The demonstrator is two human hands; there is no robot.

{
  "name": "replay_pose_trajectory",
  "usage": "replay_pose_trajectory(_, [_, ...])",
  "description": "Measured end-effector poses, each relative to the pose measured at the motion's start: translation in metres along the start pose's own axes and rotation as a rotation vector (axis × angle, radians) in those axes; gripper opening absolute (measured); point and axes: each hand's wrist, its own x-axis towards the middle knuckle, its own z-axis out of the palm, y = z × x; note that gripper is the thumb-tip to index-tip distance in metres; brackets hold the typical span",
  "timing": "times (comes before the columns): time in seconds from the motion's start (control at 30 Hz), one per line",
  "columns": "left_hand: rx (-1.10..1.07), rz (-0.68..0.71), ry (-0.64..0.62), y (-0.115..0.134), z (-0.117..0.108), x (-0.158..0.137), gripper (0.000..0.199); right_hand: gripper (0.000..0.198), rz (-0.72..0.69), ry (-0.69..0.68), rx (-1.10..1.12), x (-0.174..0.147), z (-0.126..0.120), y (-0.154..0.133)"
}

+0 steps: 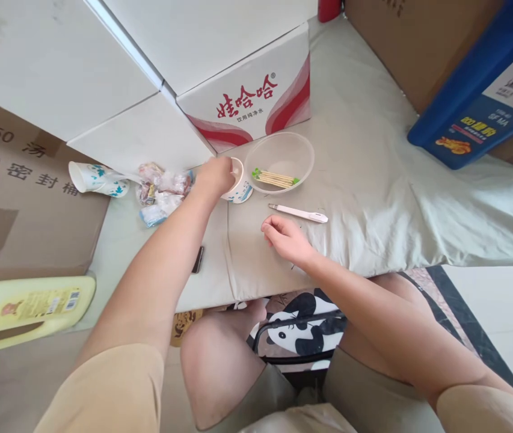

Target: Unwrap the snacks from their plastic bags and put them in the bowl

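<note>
My left hand [215, 176] is at the mouth of a white paper cup [240, 193] with a blue pattern. Its fingers look closed and dip inside the rim, so what they hold is hidden. My right hand [285, 237] rests on the pale cloth with its fingers curled and nothing visible in them. Just beyond it lies a slim white tool [299, 213] with a metal tip. Touching or close beside the cup is a clear plastic bowl [290, 153], which holds thin pale sticks [276, 179] with green at both ends.
Left of the cup are crumpled plastic packets [161, 189] and a tipped paper cup [96, 178]. A dark phone-like object [198, 260] sits partly behind my left forearm. A white-and-red carton [247, 99] stands behind; a yellow jug [30, 310] and blue container [477, 102] flank the cloth.
</note>
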Motion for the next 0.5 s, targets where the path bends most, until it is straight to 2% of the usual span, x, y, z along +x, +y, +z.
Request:
replay_pose_trajectory(0.13, [0.213, 0.043, 0.006, 0.021, -0.001, 0.010, 0.045, 0.021, -0.027, -0.007, -0.049, 0.002, -0.003, -0.006])
replay_pose_trajectory(0.23, [0.279, 0.069, -0.080, 0.029, -0.002, 0.009, 0.048, 0.021, -0.034, -0.017, -0.058, 0.004, -0.003, -0.010])
replay_pose_trajectory(0.37, [0.204, 0.078, -0.199, 0.026, -0.002, 0.014, 0.038, 0.020, -0.043, -0.043, -0.057, 0.008, 0.002, -0.010])
replay_pose_trajectory(0.43, [0.188, 0.095, -0.188, 0.019, -0.002, 0.020, 0.035, 0.020, -0.040, -0.058, -0.056, 0.009, 0.005, -0.010])
replay_pose_trajectory(0.5, [0.190, 0.094, -0.124, 0.011, -0.003, 0.024, 0.036, 0.021, -0.034, -0.067, -0.065, 0.009, 0.008, -0.010])
